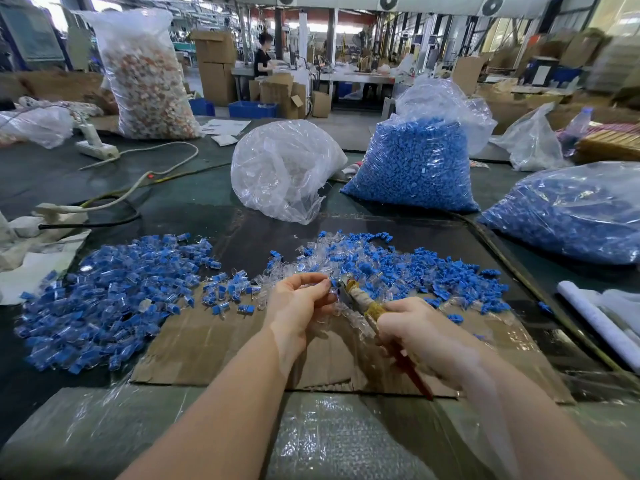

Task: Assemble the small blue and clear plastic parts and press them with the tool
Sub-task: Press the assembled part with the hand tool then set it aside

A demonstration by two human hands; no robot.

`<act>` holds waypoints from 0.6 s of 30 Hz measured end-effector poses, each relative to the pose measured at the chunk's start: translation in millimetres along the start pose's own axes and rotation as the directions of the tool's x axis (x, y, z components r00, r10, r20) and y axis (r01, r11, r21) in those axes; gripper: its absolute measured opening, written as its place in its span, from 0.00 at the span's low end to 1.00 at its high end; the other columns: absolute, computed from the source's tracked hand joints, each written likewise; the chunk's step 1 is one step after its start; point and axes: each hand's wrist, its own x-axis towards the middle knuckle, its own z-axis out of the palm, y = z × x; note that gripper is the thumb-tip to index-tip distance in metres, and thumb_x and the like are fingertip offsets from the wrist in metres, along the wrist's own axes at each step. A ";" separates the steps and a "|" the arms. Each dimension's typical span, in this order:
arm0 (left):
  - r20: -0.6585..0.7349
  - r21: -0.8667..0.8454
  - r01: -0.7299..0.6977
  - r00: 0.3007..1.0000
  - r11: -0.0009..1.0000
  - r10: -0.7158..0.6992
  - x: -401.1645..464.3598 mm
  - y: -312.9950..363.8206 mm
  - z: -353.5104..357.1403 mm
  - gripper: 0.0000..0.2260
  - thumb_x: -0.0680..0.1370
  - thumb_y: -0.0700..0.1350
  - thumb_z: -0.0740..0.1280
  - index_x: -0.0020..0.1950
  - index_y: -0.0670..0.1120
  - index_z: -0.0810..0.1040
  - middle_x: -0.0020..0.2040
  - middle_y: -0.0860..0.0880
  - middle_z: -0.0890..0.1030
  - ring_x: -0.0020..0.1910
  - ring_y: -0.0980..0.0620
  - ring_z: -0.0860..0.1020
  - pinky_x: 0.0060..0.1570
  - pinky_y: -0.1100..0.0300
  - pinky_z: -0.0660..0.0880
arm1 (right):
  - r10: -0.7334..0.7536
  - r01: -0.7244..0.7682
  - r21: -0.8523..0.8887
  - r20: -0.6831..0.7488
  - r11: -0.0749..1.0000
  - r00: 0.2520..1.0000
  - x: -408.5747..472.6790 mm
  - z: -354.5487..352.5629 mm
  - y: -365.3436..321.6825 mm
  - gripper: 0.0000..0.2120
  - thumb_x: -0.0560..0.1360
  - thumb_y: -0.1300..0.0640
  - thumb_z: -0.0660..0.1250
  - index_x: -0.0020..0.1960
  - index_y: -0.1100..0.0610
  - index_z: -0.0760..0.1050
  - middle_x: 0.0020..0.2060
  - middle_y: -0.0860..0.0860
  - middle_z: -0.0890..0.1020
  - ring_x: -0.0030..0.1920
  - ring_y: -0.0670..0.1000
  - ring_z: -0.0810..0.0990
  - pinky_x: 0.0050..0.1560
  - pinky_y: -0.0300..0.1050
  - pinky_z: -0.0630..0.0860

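Work sat mid-batch: assembled pieces point(114, 299) heaped at nine o'clock on the worktop point(180, 202), loose parts point(408, 268) left at one o'clock. Left hand point(298, 303) pinched a clear part point(330, 284); right hand point(426, 332) gripped the tool point(360, 299), touching it.

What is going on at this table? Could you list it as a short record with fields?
Left hand: pinches a small clear part
Right hand: grips the tool, tip at the part
Left pile: blue-and-clear pieces
Middle pile: loose blue and clear parts
Work surface: cardboard sheet
Behind: clear bag, two bags of blue parts
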 end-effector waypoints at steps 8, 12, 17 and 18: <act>-0.100 0.061 -0.034 0.994 0.998 0.040 -0.7 2.1 4.6 0.05 0.74 0.32 0.67 0.42 0.40 0.79 0.33 0.45 0.80 0.27 0.56 0.79 0.24 0.67 0.74 | 0.048 -0.041 -0.074 0.089 0.996 0.995 2.2 0.5 -2.2 0.09 0.68 0.67 0.58 0.35 0.55 0.65 0.28 0.50 0.70 0.28 0.49 0.70 0.32 0.40 0.67; -0.130 0.092 -0.051 0.990 0.994 0.063 -2.0 3.8 6.9 0.04 0.74 0.32 0.67 0.42 0.40 0.78 0.34 0.44 0.80 0.28 0.55 0.79 0.26 0.67 0.75 | 0.056 -0.046 -0.112 0.087 0.993 0.995 0.0 -0.1 -5.1 0.07 0.68 0.67 0.58 0.37 0.56 0.64 0.35 0.55 0.70 0.37 0.53 0.70 0.37 0.46 0.65; -0.150 0.127 -0.041 0.987 0.991 0.060 -3.9 7.2 9.5 0.03 0.74 0.33 0.68 0.43 0.40 0.78 0.38 0.42 0.80 0.31 0.53 0.78 0.27 0.66 0.76 | 0.054 -0.037 -0.152 0.107 0.988 0.993 -5.8 -2.7 -12.5 0.09 0.69 0.67 0.57 0.36 0.56 0.63 0.35 0.55 0.70 0.33 0.52 0.70 0.27 0.36 0.64; -0.153 0.132 -0.040 0.986 0.990 0.060 -4.0 7.4 9.9 0.03 0.74 0.33 0.68 0.43 0.40 0.78 0.38 0.42 0.80 0.32 0.53 0.78 0.27 0.66 0.76 | 0.055 -0.036 -0.174 0.106 0.984 0.993 -6.5 -2.9 -13.3 0.09 0.70 0.67 0.57 0.36 0.55 0.63 0.35 0.54 0.70 0.33 0.51 0.70 0.26 0.37 0.64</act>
